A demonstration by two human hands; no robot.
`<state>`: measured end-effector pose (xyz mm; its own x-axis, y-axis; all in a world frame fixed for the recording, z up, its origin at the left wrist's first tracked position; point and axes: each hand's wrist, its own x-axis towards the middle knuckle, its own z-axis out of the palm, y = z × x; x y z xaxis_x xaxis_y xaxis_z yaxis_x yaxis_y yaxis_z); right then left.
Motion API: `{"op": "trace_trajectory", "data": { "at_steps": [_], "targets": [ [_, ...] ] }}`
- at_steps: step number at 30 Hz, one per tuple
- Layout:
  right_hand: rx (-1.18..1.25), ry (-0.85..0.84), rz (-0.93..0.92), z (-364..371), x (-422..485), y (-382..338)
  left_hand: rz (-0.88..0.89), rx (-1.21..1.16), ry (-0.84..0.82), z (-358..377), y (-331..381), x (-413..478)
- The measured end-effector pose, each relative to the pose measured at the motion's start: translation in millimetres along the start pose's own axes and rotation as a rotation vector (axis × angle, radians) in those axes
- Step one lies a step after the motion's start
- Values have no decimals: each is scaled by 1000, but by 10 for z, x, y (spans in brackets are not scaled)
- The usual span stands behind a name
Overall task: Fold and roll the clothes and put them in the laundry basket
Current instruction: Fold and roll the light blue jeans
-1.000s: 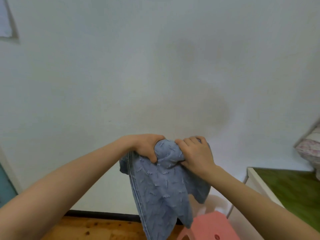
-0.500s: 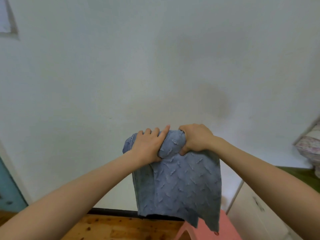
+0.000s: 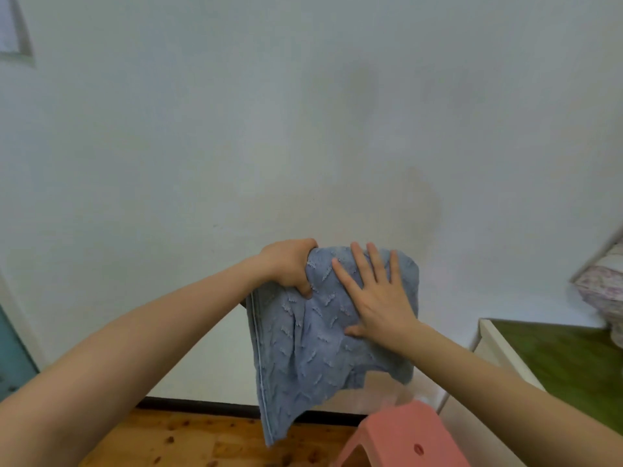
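Holding the blue-grey cloth (image 3: 303, 358) up in the air before the white wall (image 3: 303, 129), we note that our left hand (image 3: 288, 267) is clenched round its bunched top edge, thumb on the front. Our right hand (image 3: 377, 298) lies flat against the front of the fabric, fingers straight and spread, grasping nothing. The cloth hangs from both hands, its lower corner over the wooden floor (image 3: 168, 439), beside the pink stool (image 3: 404, 433). A white cabinet (image 3: 502, 342) with a green top stands at right.

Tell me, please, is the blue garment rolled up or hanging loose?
Hanging loose: the blue garment droops unrolled from the left hand.
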<state>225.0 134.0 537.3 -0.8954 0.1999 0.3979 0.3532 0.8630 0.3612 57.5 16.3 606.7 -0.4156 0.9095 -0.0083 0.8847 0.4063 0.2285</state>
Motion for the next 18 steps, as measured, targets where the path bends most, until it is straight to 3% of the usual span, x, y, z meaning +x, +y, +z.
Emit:
{"op": "trace_trajectory", "data": {
  "at_steps": [3,7,12,15,18],
  "targets": [
    [-31,46,-53,102,-47,26,22,-111,-125,-25,-19,36],
    [-75,255,-194,273,-122,-17,26,-243,-266,-78,-107,69],
    [-54,352,-212,307,-126,-59,13,-418,-446,-106,-220,94],
    [22,326,-221,196,-61,-72,17,-380,-493,-113,-248,101],
    [125,275,-216,105,61,-43,6,-237,-413,-117,-199,78]
  ]
}}
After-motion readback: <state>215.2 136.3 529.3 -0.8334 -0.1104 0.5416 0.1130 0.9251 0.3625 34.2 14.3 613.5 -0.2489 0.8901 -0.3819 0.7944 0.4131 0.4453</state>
